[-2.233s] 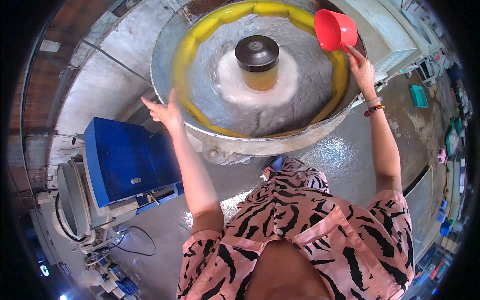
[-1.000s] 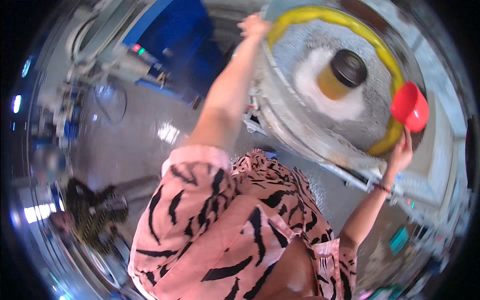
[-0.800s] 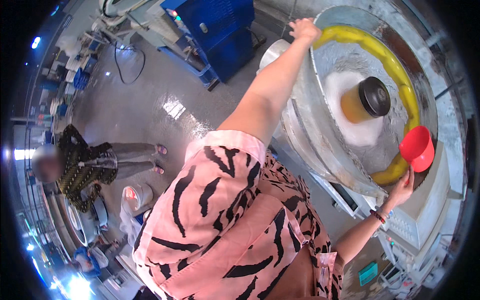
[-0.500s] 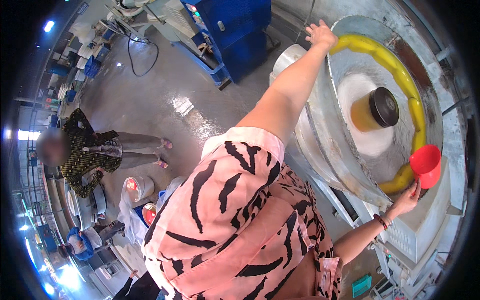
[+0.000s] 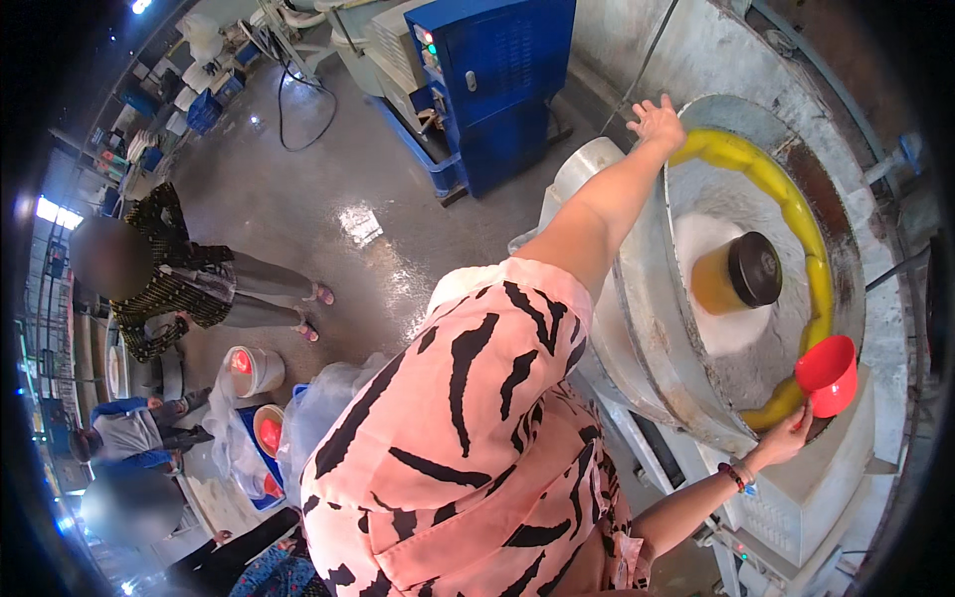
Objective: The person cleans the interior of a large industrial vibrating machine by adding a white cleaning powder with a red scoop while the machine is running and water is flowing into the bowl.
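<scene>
Right hand (image 5: pixel 786 438) clamped on red scoop (image 5: pixel 828 374) at the drum's (image 5: pixel 647 328) five o'clock; left hand (image 5: pixel 657 121), fingers apart, touches eleven o'clock rim

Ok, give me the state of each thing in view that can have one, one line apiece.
Left hand: open, fingers spread, resting on the drum rim.
Right hand: closed on the scoop's handle.
Red scoop: held at the drum's near rim, contents not visible.
Metal drum: open-topped, yellow ring of material along its inner wall.
Centre hub: capped with a dark lid.
Blue cabinet: door shut.
</scene>
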Available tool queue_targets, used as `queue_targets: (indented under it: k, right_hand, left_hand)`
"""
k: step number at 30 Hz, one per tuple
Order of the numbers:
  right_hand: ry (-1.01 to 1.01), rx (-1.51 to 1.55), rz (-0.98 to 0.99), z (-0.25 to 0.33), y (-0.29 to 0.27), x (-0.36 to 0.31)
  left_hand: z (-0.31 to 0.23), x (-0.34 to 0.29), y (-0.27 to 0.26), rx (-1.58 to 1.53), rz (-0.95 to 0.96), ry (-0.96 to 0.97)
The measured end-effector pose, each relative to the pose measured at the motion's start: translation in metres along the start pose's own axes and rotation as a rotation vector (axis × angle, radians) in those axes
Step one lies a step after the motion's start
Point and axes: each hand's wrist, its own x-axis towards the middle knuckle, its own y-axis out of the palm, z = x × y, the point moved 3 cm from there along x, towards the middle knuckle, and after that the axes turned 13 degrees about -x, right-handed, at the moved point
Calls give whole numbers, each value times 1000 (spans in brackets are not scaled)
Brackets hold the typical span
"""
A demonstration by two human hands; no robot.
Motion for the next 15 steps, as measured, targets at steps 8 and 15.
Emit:
queue_targets:
  k: [8, 15]
  right_hand:
    - [70, -48, 76, -3, -4, -1]
    - [-6, 151, -28, 7, -6, 0]
  left_hand:
    - [-1, -3, 6, -10, 70, -42]
    - [3, 7, 11, 150, 11, -15]
